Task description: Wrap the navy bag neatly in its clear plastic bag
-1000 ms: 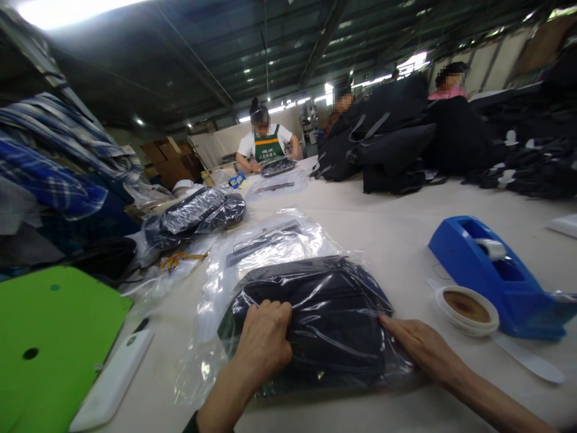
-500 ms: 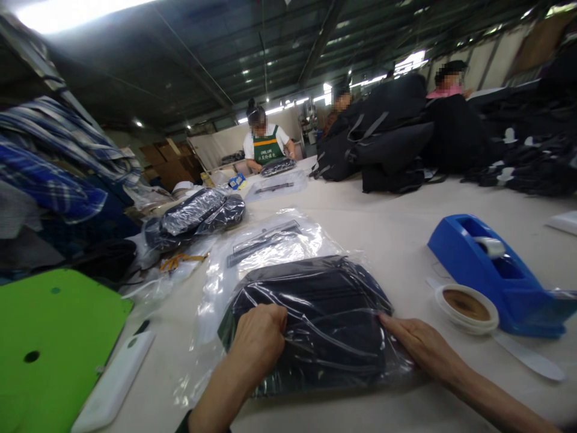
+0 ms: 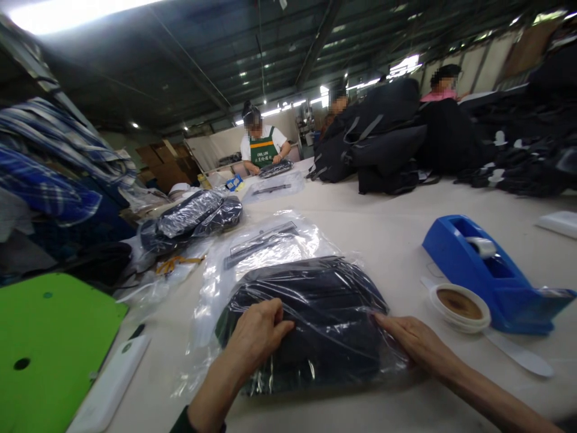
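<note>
A dark, flat packed item (image 3: 333, 300), seemingly fabric, lies on the table inside a clear plastic bag (image 3: 315, 368). On the left part of the bag rests my left hand (image 3: 259, 328), its fingers bent and the thumb standing apart from them. No film shows between that thumb and the fingers. At the bag's right edge, my right hand (image 3: 408, 337) pinches the clear film between thumb and fingers. Under the far side of the package lie flat clear bags (image 3: 211, 288) with dark printing.
To the right are a blue tape dispenser (image 3: 478, 270) and a tape roll (image 3: 460, 307). A green board (image 3: 49, 343) and a white oblong object (image 3: 112, 385) lie left. Wrapped packages (image 3: 193, 216) sit beyond. Black bags (image 3: 383, 138) are piled behind; a co-worker (image 3: 265, 144) handles another package.
My left thumb has moved away from the curled fingers, and that hand has loosened. My right hand keeps its pinch on the bag's edge. The whole view has shifted slightly.
</note>
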Demonstrator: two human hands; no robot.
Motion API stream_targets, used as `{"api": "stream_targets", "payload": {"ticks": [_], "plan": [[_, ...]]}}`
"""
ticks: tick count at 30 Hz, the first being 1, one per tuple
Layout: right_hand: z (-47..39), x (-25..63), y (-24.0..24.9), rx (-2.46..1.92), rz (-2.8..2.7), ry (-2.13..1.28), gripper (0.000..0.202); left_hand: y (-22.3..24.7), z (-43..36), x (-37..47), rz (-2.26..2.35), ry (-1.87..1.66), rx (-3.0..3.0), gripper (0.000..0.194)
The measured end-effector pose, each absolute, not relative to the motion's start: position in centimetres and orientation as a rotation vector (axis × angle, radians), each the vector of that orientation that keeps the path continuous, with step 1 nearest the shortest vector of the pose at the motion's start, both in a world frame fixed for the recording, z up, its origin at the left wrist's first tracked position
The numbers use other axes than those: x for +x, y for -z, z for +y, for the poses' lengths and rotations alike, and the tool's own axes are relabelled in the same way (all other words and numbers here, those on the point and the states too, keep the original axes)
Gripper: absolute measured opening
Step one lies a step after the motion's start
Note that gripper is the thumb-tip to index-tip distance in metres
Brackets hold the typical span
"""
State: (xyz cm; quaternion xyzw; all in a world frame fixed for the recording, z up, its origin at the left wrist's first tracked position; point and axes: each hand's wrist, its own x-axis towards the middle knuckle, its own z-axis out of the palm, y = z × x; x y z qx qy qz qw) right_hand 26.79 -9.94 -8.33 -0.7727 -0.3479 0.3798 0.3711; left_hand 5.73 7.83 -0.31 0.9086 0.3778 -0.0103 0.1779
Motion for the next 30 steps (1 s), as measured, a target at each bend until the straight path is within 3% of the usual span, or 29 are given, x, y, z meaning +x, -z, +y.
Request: {"api": "stream_targets", "payload": {"ticks": [7,12,21,30], "plan": [[-10.2,27.2,8.6,-1.906,-0.888,-0.995,0.066,0.4,7.2,6.4,1.115,0.066,2.858,0.017],[-10.0,27.6,9.1,-1.919,-0.947,-0.999,0.069,1.4,8.3,5.8,0.756,-0.168,3.169,0.011],[-9.7,28.5,7.9,-1.964,-0.939,-1.111,0.076,3.5,10.5,5.2,0.712,-0.122,2.818,0.017],[-11.5,28.7,7.7,-2.217,-0.976,-0.584,0.05,3.5,10.4,5.6,0.674,-0.138,2.905,0.019]]}}
